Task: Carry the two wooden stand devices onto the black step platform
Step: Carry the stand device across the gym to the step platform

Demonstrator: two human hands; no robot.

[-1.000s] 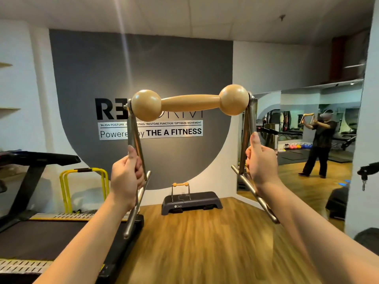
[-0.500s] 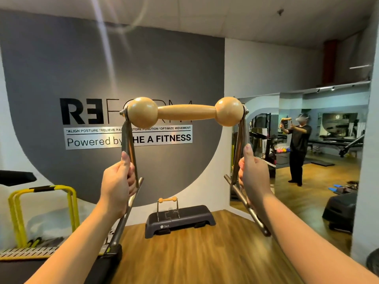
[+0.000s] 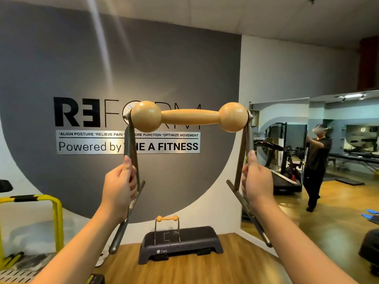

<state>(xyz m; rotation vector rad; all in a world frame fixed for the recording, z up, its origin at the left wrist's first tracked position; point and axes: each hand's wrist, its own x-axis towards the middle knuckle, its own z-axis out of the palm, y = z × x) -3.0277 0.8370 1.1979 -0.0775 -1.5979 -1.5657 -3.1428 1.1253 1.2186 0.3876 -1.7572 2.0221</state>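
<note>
I hold a wooden stand device (image 3: 189, 116) up at chest height: a tan wooden bar with two ball ends on a grey metal frame. My left hand (image 3: 120, 188) grips the left metal leg and my right hand (image 3: 257, 181) grips the right leg. Straight ahead on the floor, against the wall, lies the black step platform (image 3: 196, 241). A second, identical wooden stand device (image 3: 167, 219) stands upright on the platform's left half. The platform's right half is bare.
A yellow metal frame (image 3: 55, 214) stands at the left by a treadmill edge. A wall mirror (image 3: 338, 160) at the right reflects a person and gym machines. A dark object (image 3: 369, 249) sits on the wooden floor at far right.
The view has come closer to the platform and wall, which now look larger. The held device stays raised in both hands, slightly lower in the frame.
</note>
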